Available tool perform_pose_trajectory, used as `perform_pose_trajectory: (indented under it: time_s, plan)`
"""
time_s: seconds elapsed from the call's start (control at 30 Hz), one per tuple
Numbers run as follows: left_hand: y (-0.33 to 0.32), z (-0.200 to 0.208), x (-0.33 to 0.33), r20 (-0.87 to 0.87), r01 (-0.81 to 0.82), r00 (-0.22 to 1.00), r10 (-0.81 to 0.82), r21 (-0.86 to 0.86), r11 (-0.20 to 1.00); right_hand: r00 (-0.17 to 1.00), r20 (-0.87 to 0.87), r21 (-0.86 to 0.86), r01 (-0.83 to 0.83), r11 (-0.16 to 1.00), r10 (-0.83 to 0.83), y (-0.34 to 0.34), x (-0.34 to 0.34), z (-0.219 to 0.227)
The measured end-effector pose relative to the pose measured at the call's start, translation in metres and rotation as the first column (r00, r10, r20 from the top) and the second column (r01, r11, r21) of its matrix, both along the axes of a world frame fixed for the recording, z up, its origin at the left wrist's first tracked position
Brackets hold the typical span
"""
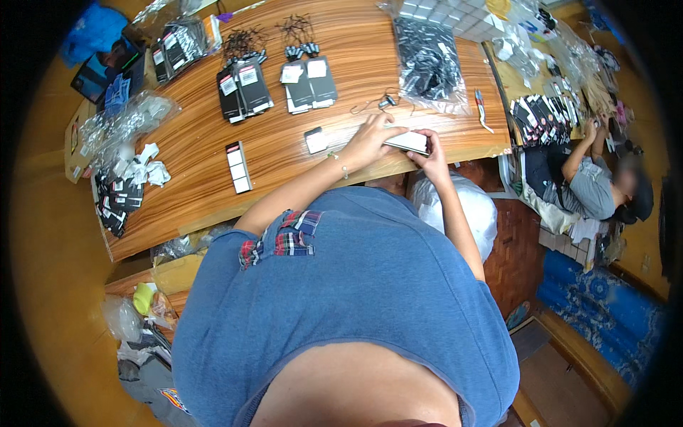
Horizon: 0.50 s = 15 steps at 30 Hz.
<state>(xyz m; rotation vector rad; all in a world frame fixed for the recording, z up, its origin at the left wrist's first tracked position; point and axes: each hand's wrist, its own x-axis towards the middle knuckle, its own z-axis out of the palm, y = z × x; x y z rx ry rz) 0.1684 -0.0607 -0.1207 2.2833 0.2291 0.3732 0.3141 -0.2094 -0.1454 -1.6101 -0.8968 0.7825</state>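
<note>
Reading across from afar, I see the dark strip with white panels (240, 169) well to the left of the left grip (366, 144), lying on the tabletop (192, 171) with its long side running away from the body. Two stacks of dark cards (252, 92) (324, 85) sit beyond and left of that grip, and a small grey packet (315, 141) lies nearer on its left, apart from it. My left grip has its fingers partly bent, their tips at the left end of the white-faced pack (408, 141); I cannot tell whether they pinch or only steady it. Just beyond that grip lies a small dark piece with a thin cord (386, 102). The pack sits between the two grips over the near edge, white face up, its long axis slanting from the left grip rightward and slightly toward the body, so neither hand is nearer: both touch it. My right grip (433, 161) is closed around the right end, thumb on the near side and fingers at the far corner. Beyond it lies a clear bag of dark items (430, 60); to its right, well apart, a red-handled tool (481, 107).
</note>
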Motion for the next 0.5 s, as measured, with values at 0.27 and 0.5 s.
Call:
perform_pose_trajectory:
  time_s: [0.27, 0.5]
  plan:
    - [-0.022, -0.044, 0.007, 0.065, -0.166, 0.978, 0.196, -0.32, 0.933, 0.962, 0.268, 0.058, 0.037, 0.998, -0.052, -0.001, -0.016, -0.007]
    - [-0.019, -0.041, 0.003, 0.021, -0.077, 0.996, 0.091, -0.364, 0.928, 0.891, 0.45, 0.004, 0.062, 0.998, -0.058, -0.008, -0.008, -0.016]
